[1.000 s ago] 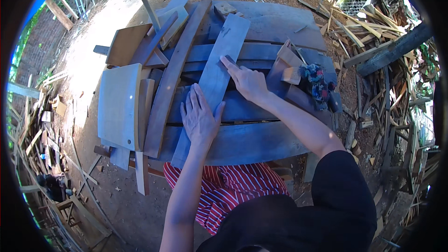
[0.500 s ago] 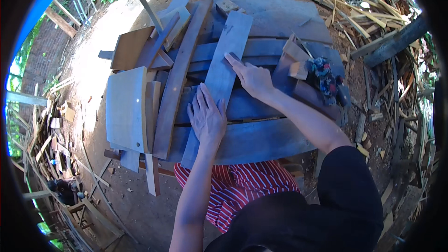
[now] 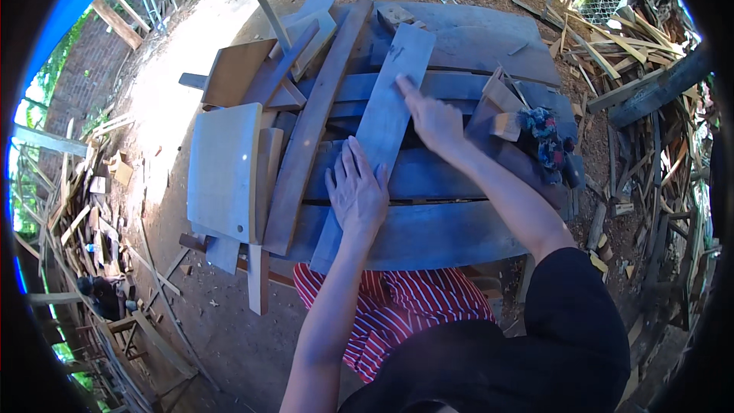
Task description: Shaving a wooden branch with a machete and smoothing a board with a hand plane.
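A long grey-brown wooden board [image 3: 391, 99] lies slantwise across the work table [image 3: 428, 241], its near end by my lap. My left hand [image 3: 358, 197] rests flat on the board's lower half, fingers stretched out. Farther up, my right hand [image 3: 437, 124] presses its fingertips on the board's surface near the right edge. Its fingers are closed and somewhat smeared by motion. Whatever small piece is under the fingertips is too blurred to name.
To the left, a long brown plank [image 3: 317, 130] lies beside a pale panel [image 3: 224, 172] and stacked offcuts [image 3: 237, 73]. A wood block [image 3: 506, 126] and a dark patterned cloth [image 3: 544, 138] sit at the right. Scrap wood heaps [image 3: 638, 38] flank the table.
My right hand has slid up along the board toward its far end. My left hand stays on the board. The whole view has shifted slightly, so the table appears farther right.
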`<state>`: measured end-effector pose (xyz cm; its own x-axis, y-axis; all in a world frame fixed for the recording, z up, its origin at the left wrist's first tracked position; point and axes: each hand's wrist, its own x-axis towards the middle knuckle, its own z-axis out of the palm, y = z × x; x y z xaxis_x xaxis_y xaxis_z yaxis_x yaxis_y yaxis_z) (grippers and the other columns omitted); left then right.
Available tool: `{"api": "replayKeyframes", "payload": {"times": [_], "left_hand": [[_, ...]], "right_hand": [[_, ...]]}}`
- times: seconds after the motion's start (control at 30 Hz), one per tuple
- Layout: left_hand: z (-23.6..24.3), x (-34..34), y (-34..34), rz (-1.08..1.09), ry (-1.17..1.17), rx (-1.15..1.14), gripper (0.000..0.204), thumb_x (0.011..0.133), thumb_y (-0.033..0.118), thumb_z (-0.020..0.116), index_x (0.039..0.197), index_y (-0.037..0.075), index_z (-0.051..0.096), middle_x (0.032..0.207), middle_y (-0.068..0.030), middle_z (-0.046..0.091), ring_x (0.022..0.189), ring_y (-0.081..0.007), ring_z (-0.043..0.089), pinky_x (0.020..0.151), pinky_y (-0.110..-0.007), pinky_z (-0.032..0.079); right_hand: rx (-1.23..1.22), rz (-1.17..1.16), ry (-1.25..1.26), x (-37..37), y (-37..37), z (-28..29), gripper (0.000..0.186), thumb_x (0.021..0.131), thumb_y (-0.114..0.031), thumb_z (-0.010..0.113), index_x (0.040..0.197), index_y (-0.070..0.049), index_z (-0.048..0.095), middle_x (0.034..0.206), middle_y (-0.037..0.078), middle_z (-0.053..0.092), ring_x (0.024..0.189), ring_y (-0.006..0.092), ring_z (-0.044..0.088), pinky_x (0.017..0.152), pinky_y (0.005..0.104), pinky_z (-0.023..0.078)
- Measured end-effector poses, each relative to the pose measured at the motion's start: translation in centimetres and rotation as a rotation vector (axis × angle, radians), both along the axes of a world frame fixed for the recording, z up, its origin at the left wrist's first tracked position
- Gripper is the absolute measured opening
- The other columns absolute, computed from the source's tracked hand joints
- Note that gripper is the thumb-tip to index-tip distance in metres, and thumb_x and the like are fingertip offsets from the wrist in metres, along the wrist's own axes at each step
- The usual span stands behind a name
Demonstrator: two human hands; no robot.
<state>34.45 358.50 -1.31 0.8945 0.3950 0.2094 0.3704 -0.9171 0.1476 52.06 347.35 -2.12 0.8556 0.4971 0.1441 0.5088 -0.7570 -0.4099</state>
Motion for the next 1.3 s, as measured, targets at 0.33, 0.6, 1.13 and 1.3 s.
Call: {"api": "replayKeyframes", "payload": {"times": [0.33,0.6,1.13,1.3], "left_hand": [[0.2,0.6,-0.7,-0.018,-0.002,-0.027,0.070,0.101,0.042,0.044,0.152,-0.002,0.022,0.148,-0.0190,0.040,0.132,-0.0327,0.044,0.111,-0.052,0.032],[-0.3,-0.4,0.3,-0.013,-0.015,0.010,0.068,0.102,0.041,0.042,0.151,-0.003,0.023,0.145,-0.0213,0.044,0.128,-0.0340,0.047,0.109,-0.048,0.033],[0.1,-0.2,0.3,0.004,0.015,-0.026,0.069,0.101,0.040,0.045,0.152,-0.002,0.023,0.148,-0.0188,0.041,0.131,-0.0324,0.045,0.110,-0.052,0.033],[-0.2,0.1,0.0,-0.006,-0.008,-0.002,0.069,0.102,0.041,0.044,0.152,-0.001,0.023,0.147,-0.0192,0.042,0.131,-0.0327,0.045,0.111,-0.051,0.033]], "right_hand": [[0.041,-0.263,-0.204,14.0,1.8,0.3,0.044,0.102,-0.032,0.038,0.146,-0.031,0.039,0.081,0.018,0.071,0.078,0.0432,0.069,0.068,0.0567,0.053],[-0.006,0.152,-0.050,-3.2,-0.8,0.6,0.051,0.099,-0.030,0.043,0.149,-0.034,0.037,0.086,0.020,0.071,0.071,0.0408,0.069,0.065,0.0552,0.055],[-0.056,0.250,-0.054,-4.5,-1.1,0.8,0.052,0.097,-0.022,0.041,0.147,-0.035,0.042,0.088,0.019,0.071,0.076,0.0389,0.070,0.066,0.0532,0.055],[-0.063,-0.035,-0.222,9.0,0.1,1.8,0.047,0.097,-0.021,0.039,0.143,-0.031,0.044,0.089,0.019,0.071,0.077,0.0391,0.070,0.067,0.0528,0.055]]}}
